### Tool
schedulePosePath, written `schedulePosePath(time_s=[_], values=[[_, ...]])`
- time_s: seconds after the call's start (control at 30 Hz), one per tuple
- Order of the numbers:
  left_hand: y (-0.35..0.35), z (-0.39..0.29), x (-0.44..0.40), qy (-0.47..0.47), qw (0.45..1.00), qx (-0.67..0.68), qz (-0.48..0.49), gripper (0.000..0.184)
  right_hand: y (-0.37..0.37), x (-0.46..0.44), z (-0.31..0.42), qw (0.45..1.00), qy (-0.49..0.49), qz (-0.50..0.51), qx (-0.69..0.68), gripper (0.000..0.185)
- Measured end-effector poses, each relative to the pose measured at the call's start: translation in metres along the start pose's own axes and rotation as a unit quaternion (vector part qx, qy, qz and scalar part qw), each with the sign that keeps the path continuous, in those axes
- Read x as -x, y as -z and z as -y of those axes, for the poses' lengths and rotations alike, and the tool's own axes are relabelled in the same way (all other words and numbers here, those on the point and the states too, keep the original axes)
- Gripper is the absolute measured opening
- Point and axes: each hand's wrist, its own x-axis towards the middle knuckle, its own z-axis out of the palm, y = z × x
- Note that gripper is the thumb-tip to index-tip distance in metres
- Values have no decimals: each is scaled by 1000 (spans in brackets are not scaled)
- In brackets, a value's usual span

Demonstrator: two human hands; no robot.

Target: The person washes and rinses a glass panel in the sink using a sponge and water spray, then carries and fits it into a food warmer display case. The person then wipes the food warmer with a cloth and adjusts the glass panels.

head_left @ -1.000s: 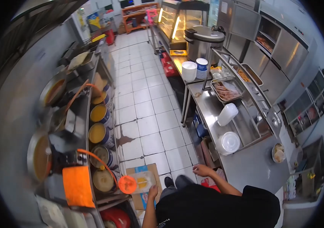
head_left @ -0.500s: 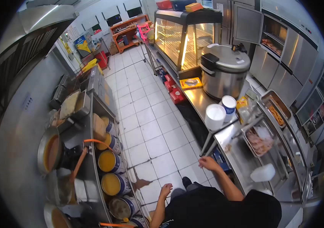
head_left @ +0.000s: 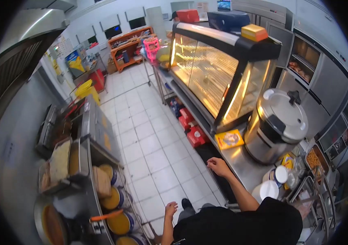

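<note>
Low in the view, my left hand [head_left: 171,209] hangs over the tiled floor [head_left: 141,141], its fingers loosely bent and slightly apart with nothing in them. Higher and to the right, my right hand [head_left: 219,166] is beside the edge of the steel counter [head_left: 239,157]. Its fingers are curled in, and no object shows in them. A yellow box [head_left: 229,139] lies on that counter, the nearest item to my right hand. Just right of the box stands a large steel cooker [head_left: 278,126] with a lid.
A lit glass display case [head_left: 206,73] stands on the right counter; red boxes [head_left: 196,136] lie beneath. White tubs [head_left: 265,190] stand at lower right. Along the left are a pan [head_left: 51,224], a tray [head_left: 61,159] and buckets of yellow liquid [head_left: 118,222]. A person's head [head_left: 174,16] shows far back.
The view has moved forward along the aisle, bringing the display case and cooker closer. My left hand, earlier at a clear container with an orange lid, has let go and come away from it.
</note>
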Motion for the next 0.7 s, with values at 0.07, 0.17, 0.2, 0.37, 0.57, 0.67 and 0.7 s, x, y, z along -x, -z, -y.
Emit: schedulePosePath(time_s=[0.07, 0.17, 0.2, 0.37, 0.57, 0.67, 0.7], values=[[-10, -73, -47, -35, 999, -14, 36, 37, 19, -36, 21, 995, 26, -94, 28, 23], [-47, -203, -121, -86, 984, -120, 98, 39, 50, -99, 98, 969, 37, -244, -17, 34], [-63, -245, -144, -119, 978, -124, 118, 40, 55, -119, 117, 953, 69, -293, -33, 38], [-150, -404, -227, -226, 949, -107, 193, 39, 58, -203, 173, 890, 64, -446, 65, 64], [-222, -562, -302, -283, 916, -131, 251, 40, 45, -265, 175, 826, -6, -557, 93, 68], [-245, -648, -354, -361, 893, -157, 219, 40, 43, -298, 195, 778, -49, -607, 153, 65], [-260, -681, -377, -392, 889, -114, 207, 39, 44, -311, 197, 753, -38, -635, 169, 63]])
